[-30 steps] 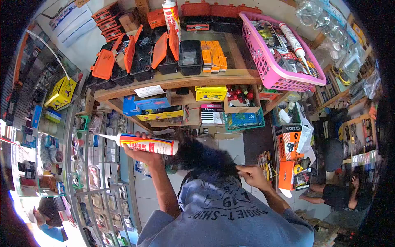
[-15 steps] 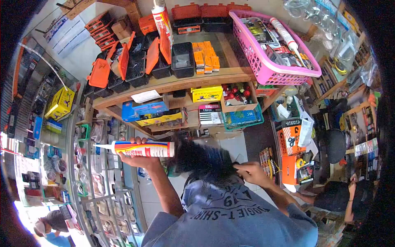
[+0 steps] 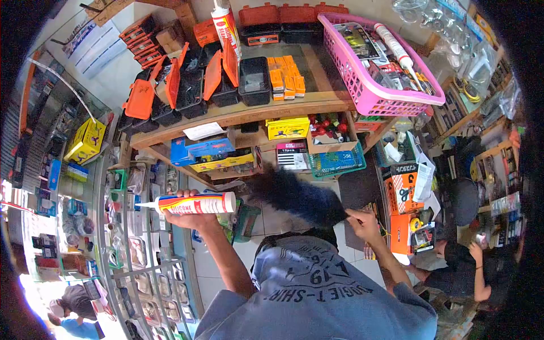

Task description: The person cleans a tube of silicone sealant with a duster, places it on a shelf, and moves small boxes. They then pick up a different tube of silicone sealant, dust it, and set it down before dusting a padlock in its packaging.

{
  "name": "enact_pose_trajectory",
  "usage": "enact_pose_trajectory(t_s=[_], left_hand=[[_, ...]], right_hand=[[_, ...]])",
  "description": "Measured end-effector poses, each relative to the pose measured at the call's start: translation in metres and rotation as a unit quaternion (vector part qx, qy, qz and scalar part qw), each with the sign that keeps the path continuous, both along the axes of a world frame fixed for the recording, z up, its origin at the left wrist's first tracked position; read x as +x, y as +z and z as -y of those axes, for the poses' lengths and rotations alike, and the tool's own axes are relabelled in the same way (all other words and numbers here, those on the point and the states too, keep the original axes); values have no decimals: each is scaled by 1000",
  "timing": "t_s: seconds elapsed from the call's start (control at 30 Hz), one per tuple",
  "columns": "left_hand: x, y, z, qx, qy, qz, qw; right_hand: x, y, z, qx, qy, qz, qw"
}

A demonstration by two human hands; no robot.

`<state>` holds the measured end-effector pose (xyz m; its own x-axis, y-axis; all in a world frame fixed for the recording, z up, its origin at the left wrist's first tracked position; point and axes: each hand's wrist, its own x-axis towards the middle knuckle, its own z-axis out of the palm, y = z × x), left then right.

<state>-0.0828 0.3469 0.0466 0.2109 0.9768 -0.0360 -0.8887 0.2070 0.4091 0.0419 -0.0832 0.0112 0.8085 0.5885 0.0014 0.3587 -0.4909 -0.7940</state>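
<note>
In the head view, holds a silicone sealant cartridge [image 3: 214,204] level at left, with left hand [image 3: 190,220] curled round its left half, likely for steadiness; at right, pinches a dark feather duster [image 3: 300,198] with right hand [image 3: 365,225]

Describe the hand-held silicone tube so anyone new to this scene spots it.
Below the wooden shelf, find the left hand. It grips a white silicone tube, nozzle pointing left. Unlike the similar tube standing among orange-lidded boxes, it lies sideways.

The left hand [image 3: 191,218] partly hides the silicone tube [image 3: 211,203]; the duster [image 3: 303,197] blurs.
</note>
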Motion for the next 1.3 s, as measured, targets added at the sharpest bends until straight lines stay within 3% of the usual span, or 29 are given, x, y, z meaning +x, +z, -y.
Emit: enact_pose_trajectory(t_s=[0.23, 0.47, 0.57, 0.63, 0.67, 0.7, 0.73, 0.77, 0.83, 0.87, 0.9, 0.97, 1.0, 1.03, 1.1, 1.17, 1.23, 1.3], left_hand=[[12, 4, 13, -19, -42, -20, 999], [12, 11, 27, 1, -67, -73, 995], [12, 8, 24, -20, -93, -35, 995], [10, 7, 23, -14, -81, -43, 996], [8, 6, 22, -12, -81, -40, 996], [6, 5, 22, -10, -79, -38, 996], [2, 3, 19, 7, -76, -49, 996], [-2, 3, 17, 5, -60, -46, 997], [-12, 0, 16, 12, -68, -39, 997], [-16, 3, 17, -8, -47, -45, 998], [-22, -2, 14, -24, -28, -49, 998], [-47, -11, 9, -83, 10, -69, 994], [-56, -15, 9, -85, 7, -56, 995], [-65, -20, 11, -91, 31, -51, 994], [-80, -25, 16, -94, 22, -109, 989], [-96, -32, 26, -80, -10, -114, 990], [-107, -61, 27, -127, -116, -83, 982], [-107, -67, 36, -91, -93, -117, 985]], right_hand=[[-11, -3, -20, 76, 71, 81, 991], [-10, 16, -28, 27, 112, 113, 987], [-10, 17, -34, 32, 133, 131, 982], [-13, 9, -35, 47, 77, -155, 984], [-10, 15, -36, 45, 91, -156, 983], [-7, 26, -36, 29, 87, -408, 908], [-4, 32, -38, 3, 74, -631, 772], [-7, 30, -40, 2, 84, -670, 738], [-9, 5, -37, -14, 54, -689, 722], [-9, -15, -30, -18, 73, -633, 770], [-3, -21, -19, -40, 88, -630, 770], [33, -19, -13, -48, 188, -317, 928], [33, 1, -18, -19, 87, -364, 927], [41, 4, -17, -32, 108, -361, 926], [60, 6, -11, 188, -25, -363, 912], [82, 21, -19, 196, -87, -273, 938], [85, 74, -55, 188, -50, -193, 962], [122, 73, -66, 214, -103, -94, 967]])
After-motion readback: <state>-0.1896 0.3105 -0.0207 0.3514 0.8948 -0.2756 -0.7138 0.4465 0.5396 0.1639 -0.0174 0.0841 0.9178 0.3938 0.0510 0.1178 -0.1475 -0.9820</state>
